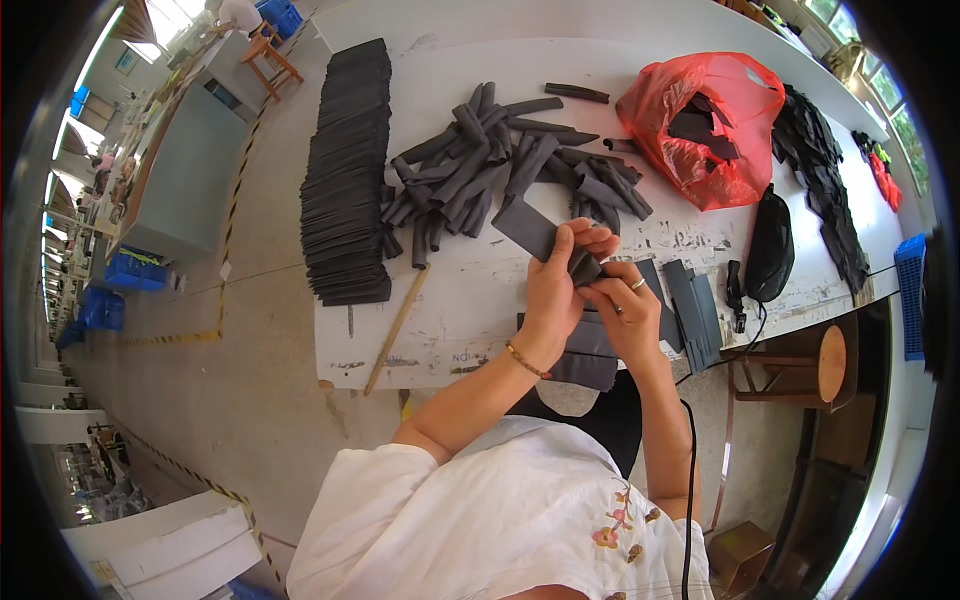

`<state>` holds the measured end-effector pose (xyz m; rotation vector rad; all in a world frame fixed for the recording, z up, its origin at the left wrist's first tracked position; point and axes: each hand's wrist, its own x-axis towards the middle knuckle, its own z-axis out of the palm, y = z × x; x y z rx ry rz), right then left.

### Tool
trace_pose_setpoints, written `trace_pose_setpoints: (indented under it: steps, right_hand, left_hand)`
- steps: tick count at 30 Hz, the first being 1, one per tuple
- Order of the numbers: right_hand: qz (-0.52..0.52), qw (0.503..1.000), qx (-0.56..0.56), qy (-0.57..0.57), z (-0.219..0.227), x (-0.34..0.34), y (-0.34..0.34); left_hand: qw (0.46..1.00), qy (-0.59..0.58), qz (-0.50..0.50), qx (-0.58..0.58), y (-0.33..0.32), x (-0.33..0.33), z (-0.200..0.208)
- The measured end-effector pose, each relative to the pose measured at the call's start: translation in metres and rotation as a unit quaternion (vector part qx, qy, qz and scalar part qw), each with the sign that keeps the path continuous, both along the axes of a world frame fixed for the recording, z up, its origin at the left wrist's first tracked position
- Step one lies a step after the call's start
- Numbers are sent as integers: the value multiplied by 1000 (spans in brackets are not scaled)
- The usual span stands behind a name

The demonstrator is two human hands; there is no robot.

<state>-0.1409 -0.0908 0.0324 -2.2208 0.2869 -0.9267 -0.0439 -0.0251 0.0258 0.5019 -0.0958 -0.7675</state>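
Note:
Between both hands, above the table's near edge, is a dark grey strip of sheet material, partly curled at the fingers. My left hand grips it with thumb and fingers, and one flat end sticks out toward the upper left. My right hand, wearing a ring, pinches the curled end. Flat dark pieces lie under the hands at the table edge. More flat strips rest just right of my right hand. Beyond the hands spreads a loose heap of rolled dark strips.
A long stack of dark pieces lines the table's left side. A wooden stick lies near the front edge. Right of the heap are a red plastic bag, a black pouch and layered dark strips. A wooden stool stands at right.

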Motion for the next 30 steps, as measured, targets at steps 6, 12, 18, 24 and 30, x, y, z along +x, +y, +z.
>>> trace_pose_setpoints:
  steps: [6, 12, 18, 24, 30]
  right_hand:
    - [4, 1000, -10, 9, 1, 1, -3]
    - [-3, 1000, 4, 10, 2, 2, -3]
    - [-3, 1000, 10, 24, -3, 0, -7]
    - [-30, 912, 406, -44, -17, 11, 7]
    - [-104, 832, 539, -84, -5, -3, -7]
  left_hand:
    - [1000, -10, 1, 12, 2, 10, 4]
    - [1000, -26, -9, -1, 1, 8, 2]
    - [1000, -19, -13, 19, -1, 5, -1]
    - [995, -100, 4, 12, -1, 11, 1]
    - [991, -135, 17, -18, 5, 28, 7]
